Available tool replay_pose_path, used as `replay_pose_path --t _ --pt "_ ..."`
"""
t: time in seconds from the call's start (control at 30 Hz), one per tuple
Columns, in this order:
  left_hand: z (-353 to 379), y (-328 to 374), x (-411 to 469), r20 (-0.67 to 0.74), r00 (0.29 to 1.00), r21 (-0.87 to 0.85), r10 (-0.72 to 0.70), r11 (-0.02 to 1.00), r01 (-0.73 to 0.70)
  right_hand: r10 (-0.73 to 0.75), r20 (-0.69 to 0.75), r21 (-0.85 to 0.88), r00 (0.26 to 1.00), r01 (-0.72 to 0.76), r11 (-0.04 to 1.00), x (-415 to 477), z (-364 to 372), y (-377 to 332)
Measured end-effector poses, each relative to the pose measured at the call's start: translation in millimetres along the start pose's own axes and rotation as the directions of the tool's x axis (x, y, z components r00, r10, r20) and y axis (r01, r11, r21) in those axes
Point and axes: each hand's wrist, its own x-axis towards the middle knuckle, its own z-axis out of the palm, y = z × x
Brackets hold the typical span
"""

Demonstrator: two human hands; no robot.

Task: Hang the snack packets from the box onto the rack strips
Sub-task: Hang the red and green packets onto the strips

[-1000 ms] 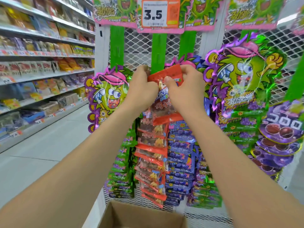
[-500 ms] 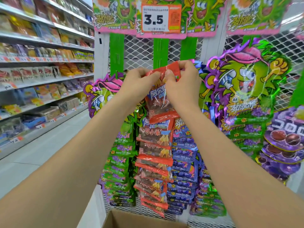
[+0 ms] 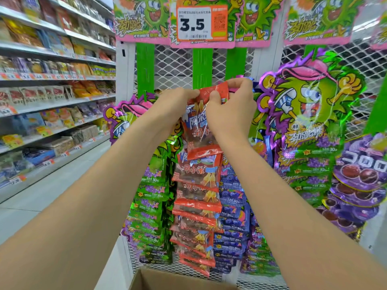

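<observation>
**Supermarket aisle end, rack partly stocked: one red packet held at the strip**

Head view. Shop shelving [image 3: 52, 101] runs down the left. Ahead stands a white mesh rack [image 3: 173, 63] with green strips under a price card [image 3: 202, 23] marked 3.5. The middle strip [image 3: 202, 68] is bare above the hands and carries, lower down, an overlapping column of hung red packets [image 3: 196, 206]. Green packets [image 3: 150, 195] hang just to its left and blue packets [image 3: 232, 206] just to its right.

The left hand [image 3: 176, 103] pinches the top left corner of a red snack packet [image 3: 201, 130]. The right hand [image 3: 232, 109] pinches its top edge, thumb in front and fingers curled behind. The packet is upright against the strip, directly above the hung column and overlapping its topmost packet. Whether its hole sits on a hook cannot be told, because the hands hide it.

Judged progress: the lower strip is filled, this packet is being hung, and bare strip lies above for more. The box [image 3: 167, 281] shows only its rim, so the stock left inside cannot be told.
</observation>
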Motion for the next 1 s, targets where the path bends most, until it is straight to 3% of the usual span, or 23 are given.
replay_pose_path --t 0.23,0.43,0.7,0.87,1.0 --pt "6.1 5.7 -5.5 -0.004 1.000 0.019 -0.029 0.999 0.029 0.044 0.006 -0.003 0.999 -0.044 0.999 -1.9 -1.9 -3.3" --pt "-1.8 -3.2 -9.9 0.069 0.998 0.028 0.003 1.000 -0.005 0.098 0.058 -0.126 0.993 -0.091 0.988 -13.7 -5.1 10.9" --pt "-9.9 -11.2 -20.4 0.140 0.984 0.134 0.109 0.983 -0.128 0.010 0.036 -0.122 0.999 -0.006 0.993 -22.8 -8.0 12.0" --pt "-14.6 -22.8 -23.0 0.116 0.965 0.255 0.234 0.932 -0.257 -0.046 0.035 -0.071 0.998 0.048 0.996 -26.0 -9.1 15.0" --pt "-15.8 -28.9 -27.9 0.033 0.961 0.262 0.276 0.925 -0.275 -0.053 0.049 -0.052 0.997 0.056 0.997 -28.4 -7.7 16.1"
